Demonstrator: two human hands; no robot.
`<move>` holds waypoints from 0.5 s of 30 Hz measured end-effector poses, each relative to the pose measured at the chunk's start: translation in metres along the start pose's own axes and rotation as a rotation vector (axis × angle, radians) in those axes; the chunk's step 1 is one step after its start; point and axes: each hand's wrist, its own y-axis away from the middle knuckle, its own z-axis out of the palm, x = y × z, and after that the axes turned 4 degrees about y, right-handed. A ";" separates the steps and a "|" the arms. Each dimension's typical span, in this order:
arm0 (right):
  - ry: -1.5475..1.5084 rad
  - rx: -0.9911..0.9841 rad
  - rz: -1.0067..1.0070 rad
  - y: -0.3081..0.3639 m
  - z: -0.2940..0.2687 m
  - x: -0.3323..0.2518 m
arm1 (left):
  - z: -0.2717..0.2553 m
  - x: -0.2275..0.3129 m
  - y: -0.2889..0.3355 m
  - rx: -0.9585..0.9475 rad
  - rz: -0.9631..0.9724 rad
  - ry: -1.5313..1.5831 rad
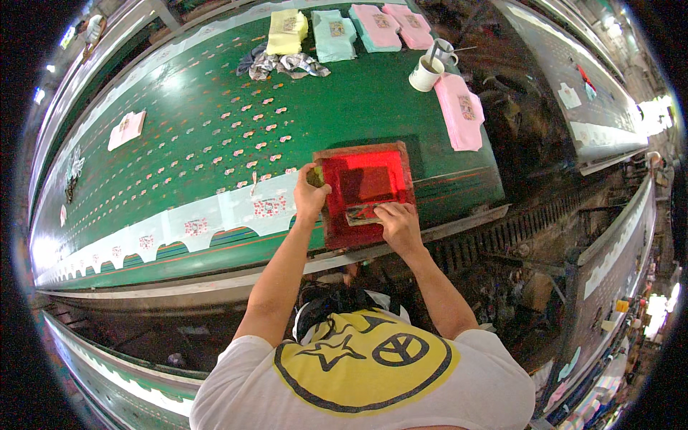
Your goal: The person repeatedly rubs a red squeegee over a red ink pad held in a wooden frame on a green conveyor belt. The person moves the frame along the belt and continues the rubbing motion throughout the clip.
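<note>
A screen printing frame (364, 152) with red ink across its mesh lies on the green table near its front edge. My left hand (311, 196) is closed round the frame's left side, by a yellow-green patch (315, 176) whose kind I cannot make out. Inside the frame, my right hand (399, 223) grips a squeegee (362, 214), a short flat strip lying across the lower part of the red mesh. Left of the frame runs a row of white fabric pieces (240, 208) with red prints along the table's front.
Past the frame stand a white mug (426, 74) and another cup (442, 50). Pink (459, 111), mint (333, 36) and yellow (287, 32) fabric stacks lie at the far side, with crumpled rags (279, 64). The green table (344, 93) ends at a front rail (459, 223).
</note>
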 end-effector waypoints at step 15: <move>-0.071 -0.035 0.000 0.001 -0.007 0.004 | 0.003 0.015 0.010 0.055 -0.121 -0.164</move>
